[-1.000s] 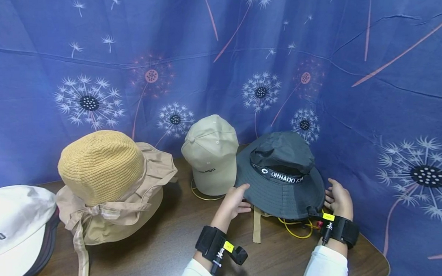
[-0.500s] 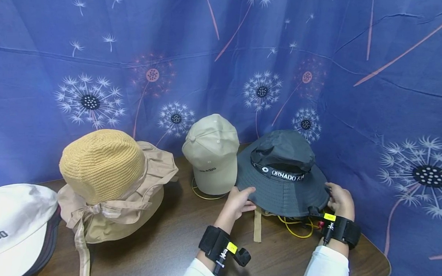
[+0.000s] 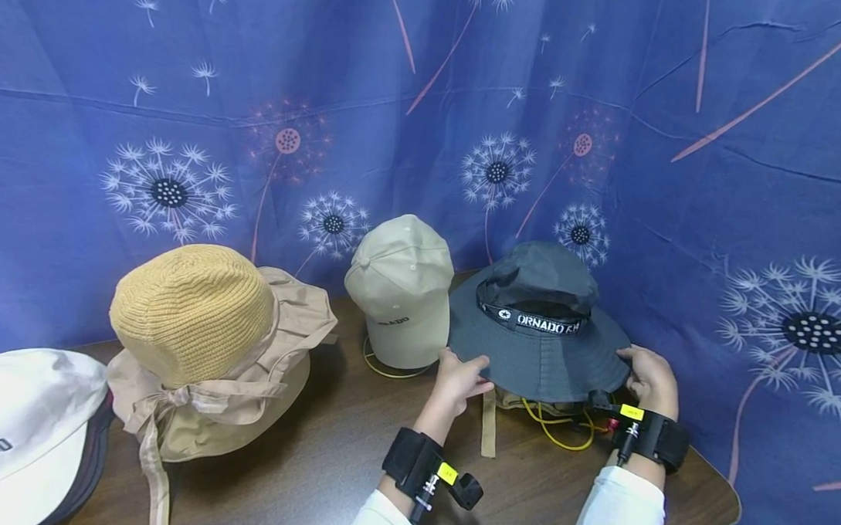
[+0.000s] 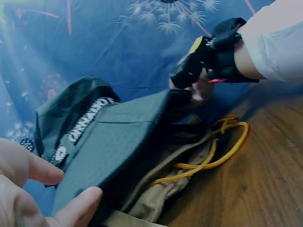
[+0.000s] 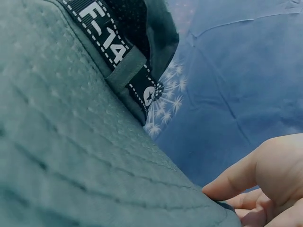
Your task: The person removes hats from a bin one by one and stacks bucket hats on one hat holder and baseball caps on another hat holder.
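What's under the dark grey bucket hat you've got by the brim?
Under the dark grey bucket hat, a khaki fabric piece with a hanging strap and a yellow cord show on the table. What that fabric belongs to is covered.

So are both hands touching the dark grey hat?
Touching. The head view shows the left hand and right hand pinching opposite sides of the dark grey bucket hat brim; each wrist view shows fingers on it.

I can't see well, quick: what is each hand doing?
Left hand: pinches the brim of the dark bucket hat.
Right hand: grips the same hat's brim on the other side.
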A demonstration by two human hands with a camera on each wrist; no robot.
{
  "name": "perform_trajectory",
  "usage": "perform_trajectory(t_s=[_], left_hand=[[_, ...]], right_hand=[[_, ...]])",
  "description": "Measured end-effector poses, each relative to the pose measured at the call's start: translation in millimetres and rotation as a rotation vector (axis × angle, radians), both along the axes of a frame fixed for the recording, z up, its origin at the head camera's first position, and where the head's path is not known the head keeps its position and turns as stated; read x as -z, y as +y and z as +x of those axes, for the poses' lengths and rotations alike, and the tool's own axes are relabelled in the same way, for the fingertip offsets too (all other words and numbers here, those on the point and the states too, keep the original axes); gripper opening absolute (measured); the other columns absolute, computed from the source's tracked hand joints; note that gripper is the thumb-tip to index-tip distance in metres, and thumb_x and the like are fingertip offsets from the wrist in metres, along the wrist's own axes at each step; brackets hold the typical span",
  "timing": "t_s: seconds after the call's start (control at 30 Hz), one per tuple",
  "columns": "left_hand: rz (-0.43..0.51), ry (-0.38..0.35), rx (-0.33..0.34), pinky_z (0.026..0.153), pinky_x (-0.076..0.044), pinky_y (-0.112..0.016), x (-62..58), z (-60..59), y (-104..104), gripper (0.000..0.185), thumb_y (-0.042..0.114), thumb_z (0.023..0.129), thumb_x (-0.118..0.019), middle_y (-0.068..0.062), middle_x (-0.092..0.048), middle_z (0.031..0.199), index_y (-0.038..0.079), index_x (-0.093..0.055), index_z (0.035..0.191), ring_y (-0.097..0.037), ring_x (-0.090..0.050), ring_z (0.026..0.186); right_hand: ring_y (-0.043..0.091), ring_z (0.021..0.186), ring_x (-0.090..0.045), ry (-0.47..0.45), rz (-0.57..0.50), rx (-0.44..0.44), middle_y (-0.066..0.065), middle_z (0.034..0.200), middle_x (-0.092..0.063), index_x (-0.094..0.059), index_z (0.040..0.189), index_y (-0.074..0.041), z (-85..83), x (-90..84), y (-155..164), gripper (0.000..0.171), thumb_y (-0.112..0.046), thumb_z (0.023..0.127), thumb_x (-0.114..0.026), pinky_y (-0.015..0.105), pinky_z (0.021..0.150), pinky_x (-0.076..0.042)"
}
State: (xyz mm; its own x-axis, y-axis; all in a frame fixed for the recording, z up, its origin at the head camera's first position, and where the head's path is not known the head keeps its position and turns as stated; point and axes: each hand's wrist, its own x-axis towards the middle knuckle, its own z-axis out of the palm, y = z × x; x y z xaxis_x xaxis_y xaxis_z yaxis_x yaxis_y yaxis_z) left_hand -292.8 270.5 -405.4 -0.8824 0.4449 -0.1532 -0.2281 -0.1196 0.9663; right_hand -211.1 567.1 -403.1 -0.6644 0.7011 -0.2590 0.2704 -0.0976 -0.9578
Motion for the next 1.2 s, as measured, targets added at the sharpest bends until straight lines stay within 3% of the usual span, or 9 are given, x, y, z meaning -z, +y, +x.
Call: perform_trajectory(t_s=[0.07,0.1,0.17,0.33,0.47,0.6,0.9,1.2], left_hand=[[0.011,0.020,-0.033,0.070,-0.061,-0.025,0.6,1.2,3.8,0.082,0.007,0.094,-0.056,-0.042,-0.027,0.139,-0.006,0.004,0.148,-0.031,-0.067,0.092],[0.017,0.032,-0.052,0.068,-0.061,-0.025,0.5,2.2,5.4,0.081,0.005,0.093,-0.056,-0.042,-0.028,0.138,-0.006,0.003,0.148,-0.030,-0.068,0.089],[0.035,0.049,-0.086,0.065,-0.061,-0.025,1.2,3.8,9.0,0.079,0.002,0.093,-0.056,-0.040,-0.032,0.136,-0.004,0.000,0.147,-0.026,-0.069,0.082],[0.083,0.084,-0.147,0.062,-0.060,-0.026,2.6,6.3,14.8,0.078,-0.005,0.090,-0.055,-0.034,-0.043,0.128,0.001,-0.002,0.147,-0.016,-0.065,0.063],[0.099,0.100,-0.161,0.063,-0.060,-0.026,1.1,6.9,16.6,0.080,-0.006,0.089,-0.056,-0.021,-0.047,0.109,0.006,-0.004,0.148,-0.014,-0.062,0.061],[0.115,0.102,-0.155,0.065,-0.061,-0.026,-2.5,6.9,17.1,0.081,-0.005,0.089,-0.057,-0.009,-0.043,0.096,0.010,-0.005,0.149,-0.014,-0.060,0.063],[0.137,0.122,-0.140,0.069,-0.061,-0.028,-6.7,8.6,16.2,0.081,-0.003,0.090,-0.058,-0.013,-0.049,0.100,0.014,-0.006,0.150,-0.016,-0.062,0.069],[0.217,0.161,-0.121,0.068,-0.061,-0.030,-15.7,11.6,20.8,0.081,-0.003,0.091,-0.056,-0.015,-0.056,0.104,0.020,-0.006,0.150,-0.011,-0.060,0.068]], right_hand=[[0.002,0.040,-0.027,0.031,-0.040,0.003,-0.020,0.079,-0.043,-0.027,0.152,-0.017,0.6,-1.8,0.1,0.057,-0.013,0.098,-0.043,0.020,0.038,-0.030],[0.002,0.040,-0.027,0.045,-0.055,0.010,-0.019,0.086,-0.044,-0.021,0.154,-0.014,0.5,-2.6,0.2,0.060,-0.012,0.098,-0.042,0.020,0.038,-0.029],[0.002,0.041,-0.027,0.071,-0.080,0.038,-0.017,0.096,-0.042,-0.023,0.153,-0.016,-0.2,-4.3,0.0,0.059,-0.010,0.098,-0.043,0.020,0.038,-0.029],[0.002,0.039,-0.027,0.139,-0.118,0.072,-0.017,0.097,-0.044,-0.027,0.152,-0.019,-2.3,-6.2,0.1,0.056,-0.009,0.099,-0.044,0.021,0.038,-0.028],[0.002,0.038,-0.027,0.187,-0.143,0.099,-0.019,0.089,-0.049,-0.030,0.151,-0.022,-0.6,-9.1,-1.0,0.054,-0.012,0.099,-0.045,0.021,0.036,-0.027],[0.003,0.035,-0.027,0.225,-0.165,0.108,-0.019,0.087,-0.051,-0.031,0.150,-0.026,1.9,-14.2,-1.9,0.055,-0.013,0.099,-0.046,0.022,0.034,-0.026],[0.005,0.033,-0.027,0.339,-0.214,0.161,-0.016,0.075,-0.056,-0.042,0.144,-0.025,2.5,-21.3,-4.9,0.050,-0.008,0.097,-0.051,0.023,0.031,-0.024],[0.006,0.030,-0.026,0.478,-0.260,0.153,-0.013,0.071,-0.062,-0.046,0.138,-0.026,7.1,-29.0,-4.9,0.046,-0.009,0.096,-0.053,0.023,0.029,-0.022]])
